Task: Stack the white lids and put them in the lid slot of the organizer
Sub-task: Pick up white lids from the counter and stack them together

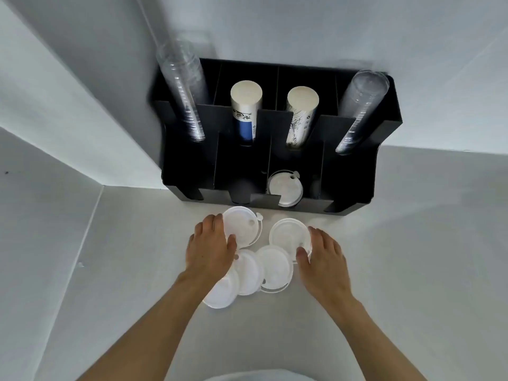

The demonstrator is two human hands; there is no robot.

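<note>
We hold one white lid [243, 225] in our left hand [210, 243] fingers and another lid [288, 235] in our right hand [320, 255]; the overlapping lids [272, 268] nearer us than the organizer [357, 188] may scatter if nudged.

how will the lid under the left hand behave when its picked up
The lid looks thin and flat, so probably light and a bit flexible. Its smooth rim may slip from the left hand. Its small tab could snag the neighbouring lids.

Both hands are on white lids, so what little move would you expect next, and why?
Probably the right hand lifts its lid onto the lid under the left hand, starting a stack: five lids lie loose, partly overlapping, before the organizer, whose lid slot already holds some.
</note>
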